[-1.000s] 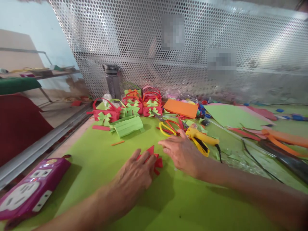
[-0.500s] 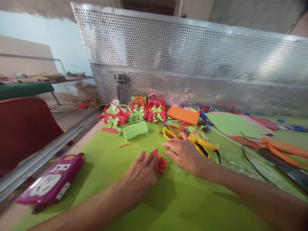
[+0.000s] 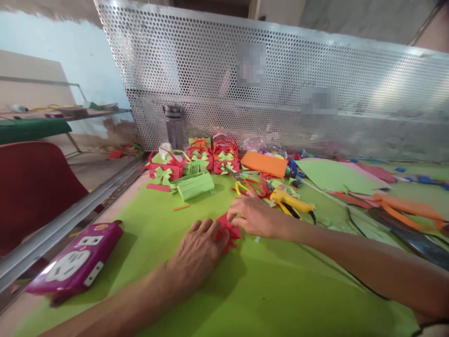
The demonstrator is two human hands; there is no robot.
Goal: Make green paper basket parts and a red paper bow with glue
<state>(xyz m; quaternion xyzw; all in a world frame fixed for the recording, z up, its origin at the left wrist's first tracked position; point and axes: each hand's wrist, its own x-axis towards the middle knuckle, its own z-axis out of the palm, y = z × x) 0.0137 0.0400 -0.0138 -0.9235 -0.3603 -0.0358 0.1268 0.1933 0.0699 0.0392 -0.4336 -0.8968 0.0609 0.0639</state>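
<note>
A red cut-paper bow (image 3: 234, 230) lies on the green table sheet, between my two hands and partly covered by them. My left hand (image 3: 198, 245) holds the bow down from the left, fingers bent over its edge. From the right, my right hand (image 3: 257, 216) reaches in, its thumb and forefinger closed at the bow's upper part; the fingertips hide the exact grip. Just beyond that hand are yellow- and red-handled scissors (image 3: 254, 187) and a yellow hot glue gun (image 3: 293, 200).
Small red and green paper bags (image 3: 226, 166) with bows stand at the back, near a folded green paper piece (image 3: 195, 186) and an orange one (image 3: 264, 164). A purple case (image 3: 75, 257) lies left. A perforated metal panel (image 3: 196, 61) rises behind; black cable runs right.
My right hand has moved left and down onto the red bow, its fingers closing. My left hand stays on the bow. The view has shifted slightly.
</note>
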